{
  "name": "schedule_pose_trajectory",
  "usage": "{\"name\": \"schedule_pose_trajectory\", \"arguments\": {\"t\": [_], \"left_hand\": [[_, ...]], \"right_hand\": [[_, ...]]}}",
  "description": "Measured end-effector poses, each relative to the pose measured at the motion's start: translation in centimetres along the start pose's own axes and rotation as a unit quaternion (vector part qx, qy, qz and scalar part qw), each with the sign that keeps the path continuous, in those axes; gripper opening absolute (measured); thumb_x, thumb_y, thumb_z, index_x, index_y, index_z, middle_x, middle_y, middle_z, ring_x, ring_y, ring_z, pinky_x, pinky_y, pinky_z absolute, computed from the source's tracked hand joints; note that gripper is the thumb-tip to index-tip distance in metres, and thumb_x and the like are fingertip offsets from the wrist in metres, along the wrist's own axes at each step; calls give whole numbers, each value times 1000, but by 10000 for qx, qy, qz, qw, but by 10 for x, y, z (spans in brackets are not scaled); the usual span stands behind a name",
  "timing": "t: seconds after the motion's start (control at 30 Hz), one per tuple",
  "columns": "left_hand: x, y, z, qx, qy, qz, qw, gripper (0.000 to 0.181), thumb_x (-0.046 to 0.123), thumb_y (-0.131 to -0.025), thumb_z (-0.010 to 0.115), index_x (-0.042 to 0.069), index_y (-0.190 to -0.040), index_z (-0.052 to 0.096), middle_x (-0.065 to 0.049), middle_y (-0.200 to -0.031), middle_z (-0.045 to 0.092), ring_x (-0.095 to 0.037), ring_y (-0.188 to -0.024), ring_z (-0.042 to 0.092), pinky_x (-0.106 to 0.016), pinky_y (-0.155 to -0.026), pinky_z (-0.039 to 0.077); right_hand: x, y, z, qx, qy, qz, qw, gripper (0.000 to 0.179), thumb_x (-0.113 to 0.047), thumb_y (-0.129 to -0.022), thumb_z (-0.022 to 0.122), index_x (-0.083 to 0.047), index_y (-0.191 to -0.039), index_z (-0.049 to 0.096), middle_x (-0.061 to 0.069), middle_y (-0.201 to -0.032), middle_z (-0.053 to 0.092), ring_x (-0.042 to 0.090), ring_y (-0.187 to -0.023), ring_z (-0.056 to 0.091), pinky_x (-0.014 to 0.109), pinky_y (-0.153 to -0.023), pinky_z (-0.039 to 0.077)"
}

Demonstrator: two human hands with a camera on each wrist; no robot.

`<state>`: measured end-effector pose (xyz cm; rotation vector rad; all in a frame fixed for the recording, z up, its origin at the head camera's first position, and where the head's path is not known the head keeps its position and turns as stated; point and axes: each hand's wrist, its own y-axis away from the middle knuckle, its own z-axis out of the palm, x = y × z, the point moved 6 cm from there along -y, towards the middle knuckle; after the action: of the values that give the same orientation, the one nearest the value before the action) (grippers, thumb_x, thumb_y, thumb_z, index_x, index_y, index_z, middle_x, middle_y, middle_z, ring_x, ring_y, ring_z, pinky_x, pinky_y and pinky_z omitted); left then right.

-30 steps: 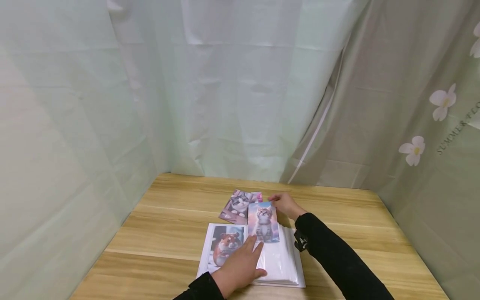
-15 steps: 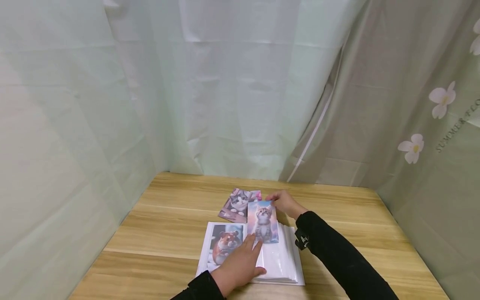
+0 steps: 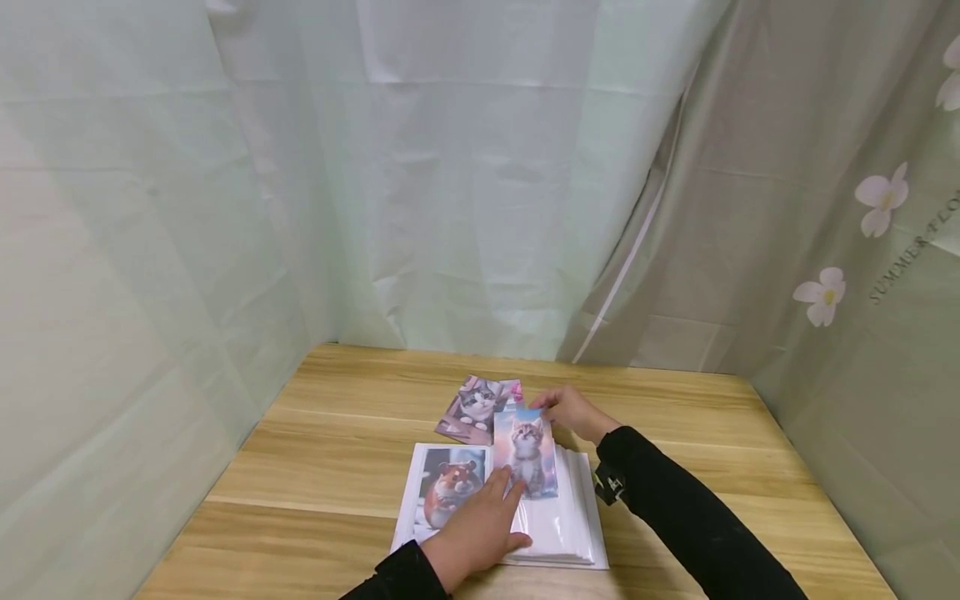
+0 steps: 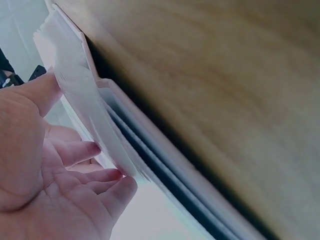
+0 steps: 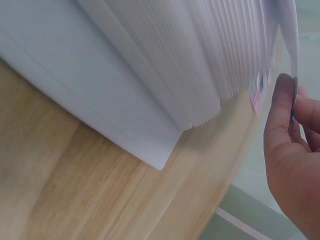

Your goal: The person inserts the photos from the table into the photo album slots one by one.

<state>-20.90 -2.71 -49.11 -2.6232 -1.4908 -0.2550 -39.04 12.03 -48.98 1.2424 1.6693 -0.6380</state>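
Note:
An open white photo album [image 3: 555, 533] lies on the table, its left page showing a hamster photo [image 3: 453, 483]. Over the upper part of the right page is a kitten photo [image 3: 527, 450]. My right hand [image 3: 573, 410] pinches its top right corner between thumb and fingers; the right wrist view shows this hand [image 5: 295, 145] beyond the stacked album pages [image 5: 200, 60]. My left hand [image 3: 480, 525] rests across the middle of the album, extended fingertips touching the photo's lower left. In the left wrist view, its fingers [image 4: 117, 197] lie against the clear sleeves. Whether the photo's lower edge is inside a sleeve is unclear.
Behind the album lies a photo of a grey-and-white cat [image 3: 474, 408], partly over another photo with pink in it [image 3: 513, 390]. The wooden table [image 3: 337, 442] extends to both sides. Pale curtains [image 3: 480, 208] hang around its back and sides.
The kitten photo has slid a little toward me, down over the right page, with my right hand moving along. My left hand has stayed in place on the album.

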Motion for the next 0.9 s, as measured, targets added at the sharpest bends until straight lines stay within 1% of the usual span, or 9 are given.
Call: {"name": "schedule_pose_trajectory", "arguments": {"t": [0.17,0.37,0.6,0.77,0.9], "left_hand": [[0,0,0,-14,64,26,10000,77,51,-89,69,1,-144,50,-23,-152,40,-35,-142,39,-40,-108,44],[-1,0,0,-84,188,6,9998,77,51,-91,68,1,-146,49,-24,-154,37,-36,-143,36,-41,-109,42],[-2,0,1,-121,229,-6,9997,78,51,-90,69,2,-147,47,-24,-155,36,-36,-144,35,-40,-108,43],[-2,1,0,-184,291,14,9994,78,50,-91,68,1,-147,46,-24,-155,35,-36,-144,34,-40,-107,45],[-2,1,-2,-210,240,31,9995,77,50,-92,67,1,-148,45,-24,-156,34,-35,-144,34,-38,-106,46]], "right_hand": [[0,5,4,-85,62,-61,9999,22,17,-88,59,7,-102,73,9,-95,70,17,-83,60,32,-75,56],[4,11,5,-159,93,-70,9998,24,16,-89,58,5,-103,74,8,-95,70,16,-83,61,28,-72,56],[5,17,7,-199,196,-215,9994,23,16,-88,60,5,-101,75,9,-95,72,15,-77,58,24,-64,50],[5,17,9,-238,255,-273,9990,22,15,-88,60,5,-102,75,9,-96,72,15,-77,56,24,-62,49],[5,15,11,-208,403,-317,9985,21,13,-89,60,3,-102,74,8,-94,69,16,-79,56,24,-63,48]]}}
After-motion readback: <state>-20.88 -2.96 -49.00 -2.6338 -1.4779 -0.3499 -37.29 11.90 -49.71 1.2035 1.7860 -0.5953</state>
